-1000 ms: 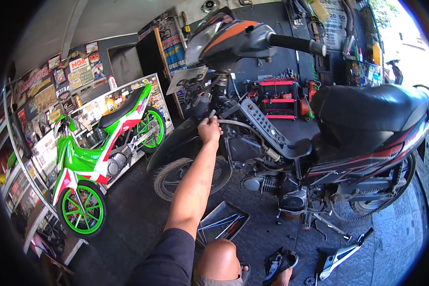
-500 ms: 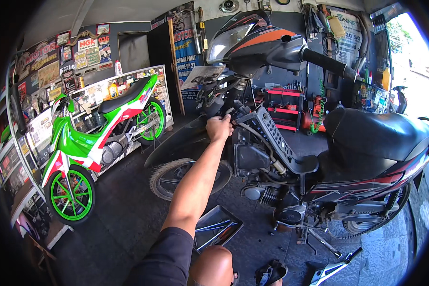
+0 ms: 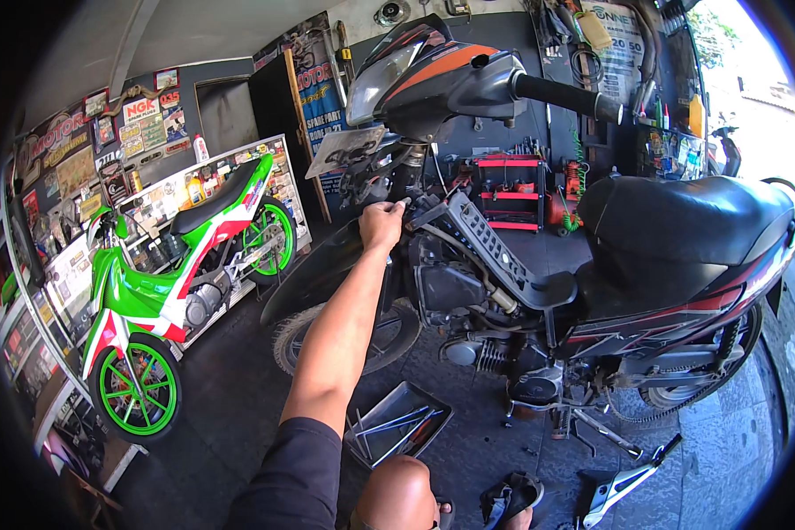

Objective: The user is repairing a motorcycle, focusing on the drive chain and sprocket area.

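**Tight room around the steering neck**

The left hand [image 3: 382, 223] is reaching into a narrow gap. The headlight cowl [image 3: 433, 75] is blocking at 12 o'clock, the ribbed frame cover [image 3: 490, 252] at 3 o'clock. Open air is lying toward 8 o'clock, above the front tyre [image 3: 349, 334].

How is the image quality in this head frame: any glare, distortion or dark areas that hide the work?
Head view: daylight blows out the upper right doorway; fisheye bends the green motorcycle and display shelves toward the rim, with black corners; the left hand at the black motorcycle's front frame is sharp, but the parts under its fingers sit in shadow.
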The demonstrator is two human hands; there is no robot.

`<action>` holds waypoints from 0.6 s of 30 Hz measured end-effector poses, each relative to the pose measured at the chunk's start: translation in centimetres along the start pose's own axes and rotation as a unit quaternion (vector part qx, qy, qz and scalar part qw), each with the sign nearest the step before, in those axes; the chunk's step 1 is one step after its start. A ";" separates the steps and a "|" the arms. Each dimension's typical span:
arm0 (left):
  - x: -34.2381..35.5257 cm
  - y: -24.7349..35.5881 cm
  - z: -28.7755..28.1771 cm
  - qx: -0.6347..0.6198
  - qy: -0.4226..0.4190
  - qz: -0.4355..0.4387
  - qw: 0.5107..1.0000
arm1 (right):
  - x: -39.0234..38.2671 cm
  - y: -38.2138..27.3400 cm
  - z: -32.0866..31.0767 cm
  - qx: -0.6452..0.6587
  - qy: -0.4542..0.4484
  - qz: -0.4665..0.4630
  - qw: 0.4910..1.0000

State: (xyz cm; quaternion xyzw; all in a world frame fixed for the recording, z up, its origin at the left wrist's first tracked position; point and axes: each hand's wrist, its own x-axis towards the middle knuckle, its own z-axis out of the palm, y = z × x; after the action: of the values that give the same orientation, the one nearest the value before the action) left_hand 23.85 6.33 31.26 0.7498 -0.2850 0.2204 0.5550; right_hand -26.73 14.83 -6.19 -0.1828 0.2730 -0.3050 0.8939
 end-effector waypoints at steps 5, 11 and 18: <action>-0.8 1.6 -0.2 -0.098 -0.047 -0.119 0.987 | -1.7 -1.0 2.1 -0.177 0.165 -0.060 0.968; -1.2 2.0 -1.0 -0.026 -0.072 -0.136 0.988 | 0.6 0.4 -0.9 -0.081 0.063 -0.041 0.994; -1.9 1.3 0.2 -0.163 -0.040 -0.109 0.980 | 0.3 0.5 -1.5 -0.105 0.016 -0.055 0.993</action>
State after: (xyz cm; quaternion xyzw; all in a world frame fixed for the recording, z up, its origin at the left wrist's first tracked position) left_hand 21.60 6.23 30.91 0.6842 -0.2559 0.0792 0.6783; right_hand -27.19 14.75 -7.71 -0.2855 0.3070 -0.3259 0.8474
